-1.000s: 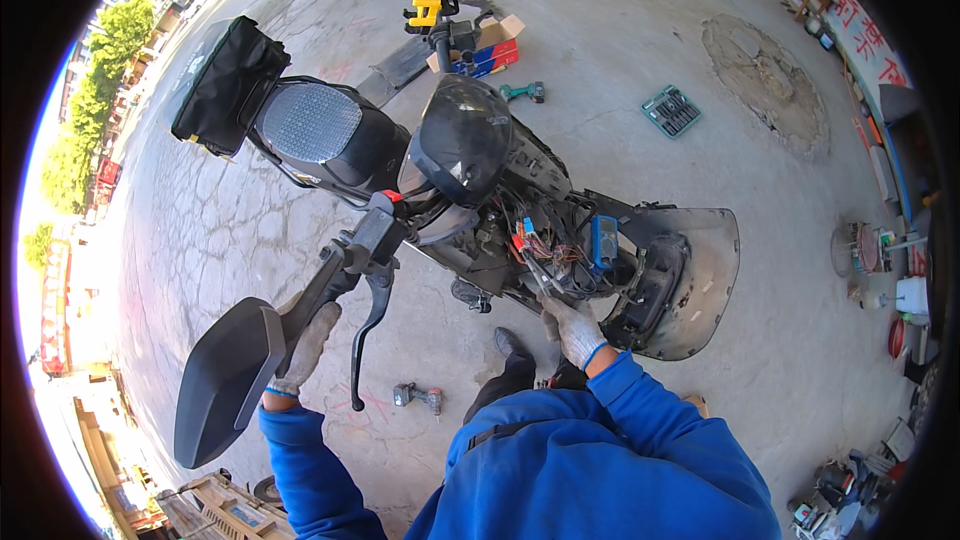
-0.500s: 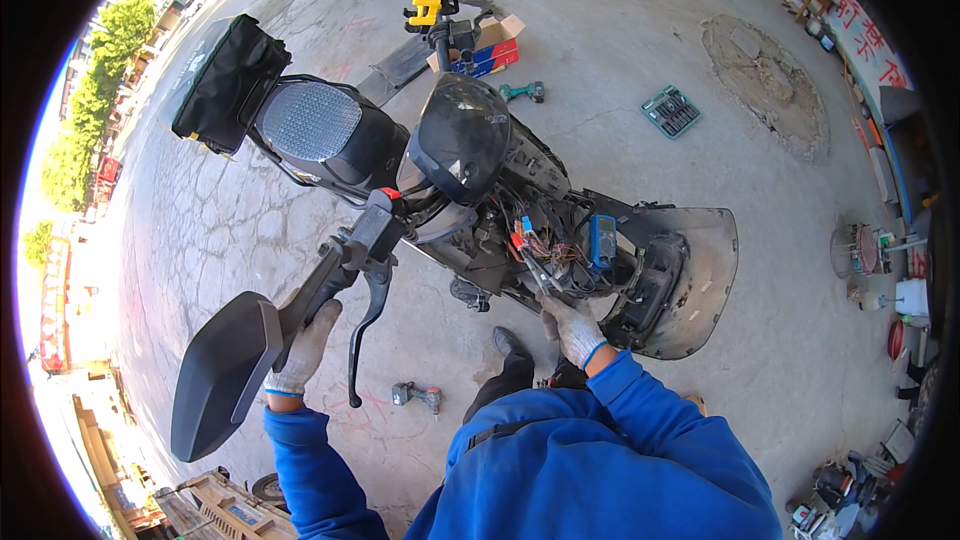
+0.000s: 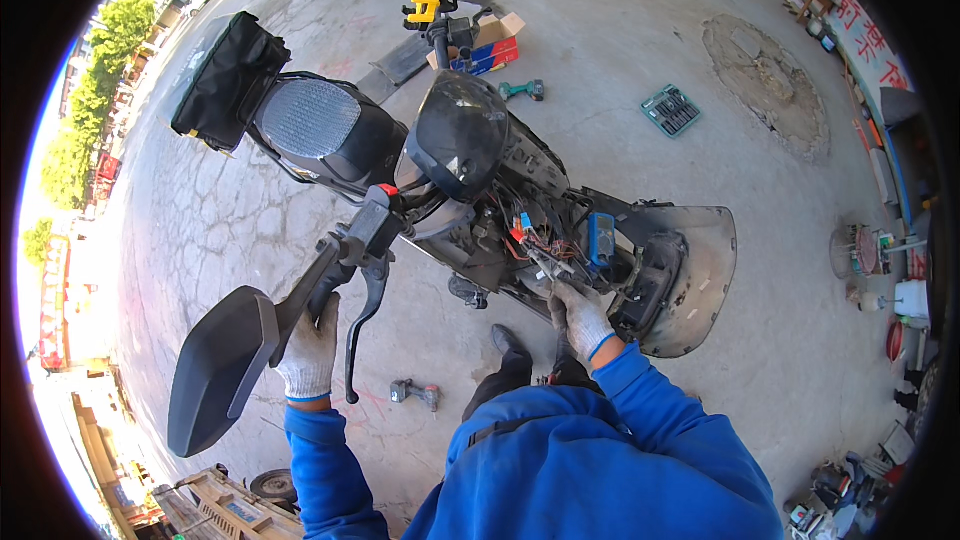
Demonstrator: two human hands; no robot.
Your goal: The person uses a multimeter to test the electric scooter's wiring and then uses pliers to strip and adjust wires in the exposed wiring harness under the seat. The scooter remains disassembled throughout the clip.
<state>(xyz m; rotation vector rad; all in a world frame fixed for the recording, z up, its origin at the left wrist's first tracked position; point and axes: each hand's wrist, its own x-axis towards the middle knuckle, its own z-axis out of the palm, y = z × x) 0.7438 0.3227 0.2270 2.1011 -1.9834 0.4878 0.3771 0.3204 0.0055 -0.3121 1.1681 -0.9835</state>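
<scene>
In front of me stands a scooter with its front covers off and a bundle of wires [image 3: 545, 235] exposed. My left hand [image 3: 310, 352], in a white knit glove, is closed around the handlebar grip [image 3: 326, 285], between the mirror and the brake lever [image 3: 368, 325]. My right hand [image 3: 582, 316], gloved too, is closed on a silver plier-like tool [image 3: 549, 265], its far end among the wires; its exact kind is hard to make out. Right beside the wires rests a blue multimeter [image 3: 601, 240]. The fingertips of my right hand are partly hidden.
A black mirror [image 3: 222, 365] juts out at left. On the concrete lie a cordless drill [image 3: 415, 393] near my feet, a teal power tool [image 3: 522, 91], an open bit set [image 3: 671, 111] and a cardboard box [image 3: 497, 45]. The front panel [image 3: 705, 280] extends right.
My left hand has shifted slightly right and up along the grip. My right hand has moved a little right, and the tool in it has changed angle among the wires.
</scene>
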